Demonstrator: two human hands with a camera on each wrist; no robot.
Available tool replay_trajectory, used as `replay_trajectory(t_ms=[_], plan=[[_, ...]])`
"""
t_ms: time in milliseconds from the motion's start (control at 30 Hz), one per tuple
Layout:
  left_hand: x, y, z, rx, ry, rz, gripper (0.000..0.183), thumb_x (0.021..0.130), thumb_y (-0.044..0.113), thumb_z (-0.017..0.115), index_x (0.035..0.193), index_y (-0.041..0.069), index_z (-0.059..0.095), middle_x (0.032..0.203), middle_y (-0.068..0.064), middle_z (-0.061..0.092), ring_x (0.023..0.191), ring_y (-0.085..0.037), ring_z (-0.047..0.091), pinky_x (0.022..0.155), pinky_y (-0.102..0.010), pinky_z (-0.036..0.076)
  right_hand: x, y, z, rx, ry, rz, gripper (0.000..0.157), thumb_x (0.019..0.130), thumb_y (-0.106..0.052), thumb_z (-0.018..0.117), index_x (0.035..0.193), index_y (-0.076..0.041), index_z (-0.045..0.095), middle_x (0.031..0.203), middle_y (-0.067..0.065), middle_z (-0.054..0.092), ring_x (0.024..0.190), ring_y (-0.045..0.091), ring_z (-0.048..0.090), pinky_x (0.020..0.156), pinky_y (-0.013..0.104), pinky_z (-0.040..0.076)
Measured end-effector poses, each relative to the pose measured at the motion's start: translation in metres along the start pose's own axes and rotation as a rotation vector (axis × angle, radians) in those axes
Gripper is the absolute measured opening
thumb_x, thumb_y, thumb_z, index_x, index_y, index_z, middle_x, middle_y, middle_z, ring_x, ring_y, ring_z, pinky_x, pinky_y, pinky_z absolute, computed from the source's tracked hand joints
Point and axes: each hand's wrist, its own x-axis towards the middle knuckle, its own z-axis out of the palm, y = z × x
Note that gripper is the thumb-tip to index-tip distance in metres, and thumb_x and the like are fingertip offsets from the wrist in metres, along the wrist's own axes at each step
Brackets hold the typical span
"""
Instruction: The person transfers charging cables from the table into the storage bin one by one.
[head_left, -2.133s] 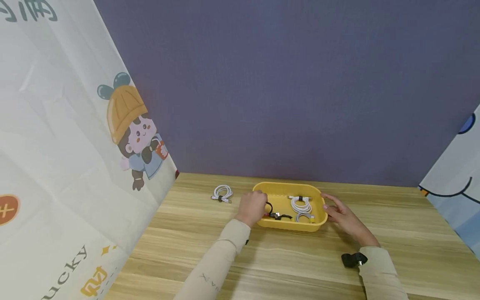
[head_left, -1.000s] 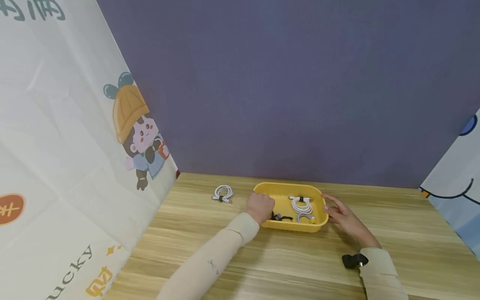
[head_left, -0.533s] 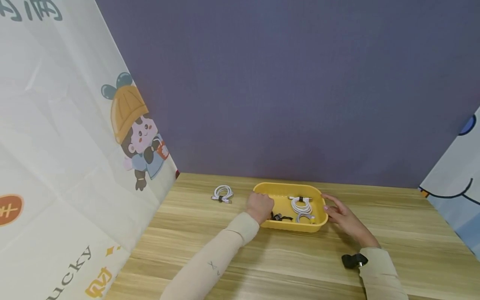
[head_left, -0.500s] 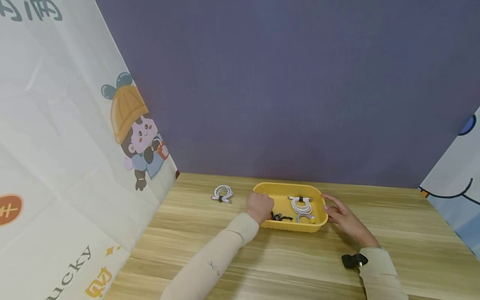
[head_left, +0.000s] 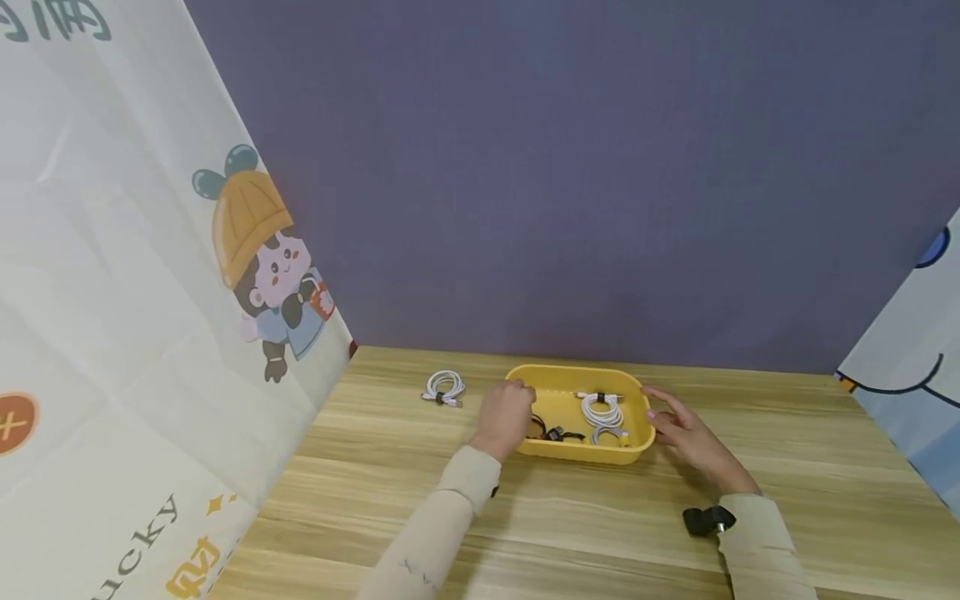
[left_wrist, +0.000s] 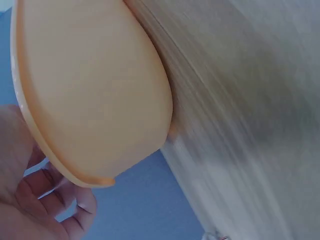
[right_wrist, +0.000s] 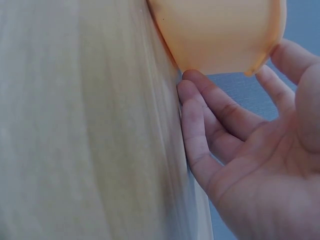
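A yellow plastic basket (head_left: 577,451) stands on the wooden table. At its left end is my left hand (head_left: 504,417), over the rim, its fingers bent. The left wrist view shows several curled fingers (left_wrist: 47,200) behind the rim; I cannot tell whether they hold anything. My right hand (head_left: 693,442) rests at the right end, thumb and forefinger touching the rim, other fingers extended low along the end wall. Inside lie a black cable (head_left: 562,434) with a dark loop (head_left: 537,426) beside the left hand, a coiled white cable (head_left: 602,412) with a black strap, and a grey cable (head_left: 607,435).
Another coiled white cable (head_left: 444,389) with a black strap lies on the table (head_left: 600,533) left of the basket. A dark blue-grey panel (head_left: 570,183) rises behind the table. Printed white sheets (head_left: 135,275) stand at both sides.
My left hand moved right over the basket's left part, stayed there, and has now drawn back left to the rim, exposing the dark loop. The right hand and basket have stayed in place.
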Motion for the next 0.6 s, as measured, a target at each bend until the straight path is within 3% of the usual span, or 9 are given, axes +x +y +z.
replay_trajectory(t_ms=[100, 300, 500, 600], plan=[[-0.004, -0.003, 0.0, -0.133, 0.066, -0.059, 0.016, 0.091, 0.007, 0.071, 0.098, 0.017, 0.081, 0.094, 0.003, 0.076, 0.08, -0.015, 0.07, 0.071, -0.026, 0.058, 0.0, 0.0, 0.0, 0.009, -0.003, -0.004, 0.063, 0.109, -0.034, 0.049, 0.163, -0.012, 0.024, 0.152, 0.037, 0.041, 0.111, -0.011, 0.059, 0.089, 0.028, 0.058], [-0.012, -0.013, 0.001, -0.412, 0.151, -0.172, 0.011, 0.094, 0.013, 0.069, 0.1, 0.013, 0.078, 0.091, -0.001, 0.071, 0.066, -0.008, 0.06, 0.054, -0.018, 0.046, 0.0, 0.0, 0.0, 0.015, 0.004, -0.005, 0.063, 0.109, -0.033, 0.05, 0.162, -0.012, 0.025, 0.151, 0.038, 0.042, 0.11, -0.01, 0.06, 0.088, 0.028, 0.058], [-0.019, -0.03, 0.004, -0.495, 0.239, -0.283, 0.012, 0.093, 0.013, 0.069, 0.102, 0.013, 0.078, 0.096, -0.003, 0.075, 0.078, -0.015, 0.07, 0.063, -0.024, 0.054, 0.001, 0.0, 0.0, 0.017, 0.003, 0.008, 0.063, 0.109, -0.034, 0.05, 0.162, -0.012, 0.024, 0.153, 0.037, 0.039, 0.11, -0.011, 0.059, 0.09, 0.03, 0.058], [-0.021, -0.041, 0.008, -0.497, 0.245, -0.351, 0.014, 0.092, 0.012, 0.069, 0.102, 0.013, 0.078, 0.094, -0.003, 0.076, 0.077, -0.016, 0.069, 0.061, -0.027, 0.054, 0.001, 0.0, 0.0, 0.015, -0.003, 0.012, 0.064, 0.109, -0.035, 0.05, 0.163, -0.012, 0.024, 0.155, 0.036, 0.038, 0.11, -0.012, 0.058, 0.09, 0.03, 0.058]])
